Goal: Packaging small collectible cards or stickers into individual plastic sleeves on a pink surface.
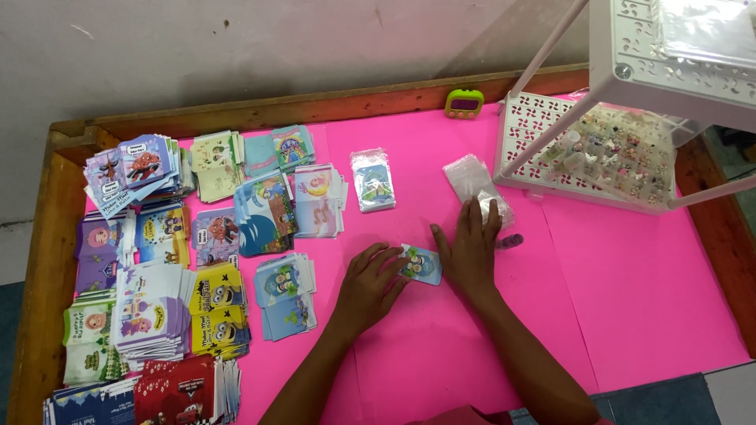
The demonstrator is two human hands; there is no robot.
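Head view, looking down on a pink table top (630, 291) with a wooden rim (47, 236).

Left hand (368, 285), lower centre of frame: fingers curled, tips pinching the left edge of a small illustrated card (420, 264) with a light blue cartoon print. The card lies flat on the pink surface at frame centre, between the two hands.

Right hand (471, 250), just right of the card: palm down, fingers together and stretched toward the top of the frame, holding nothing. Its thumb side sits against the card's right edge. The fingertips overlap the near end of a pile of clear plastic sleeves (471, 179), which lies just above the hand. A small dark object (510, 240) rests just beside the hand on the right; its kind cannot be told.

Above the left hand, centre of frame: a short stack of sleeved cards (372, 181).

Left third of frame: many stacks of printed cards (157, 275) in rows, blue, yellow, purple and red.

Upper right: a white perforated rack (543, 134) with slanted legs, its lower tray holding small trinkets (622, 149) under clear plastic.

Top centre, against the rim: a small green timer (464, 102).
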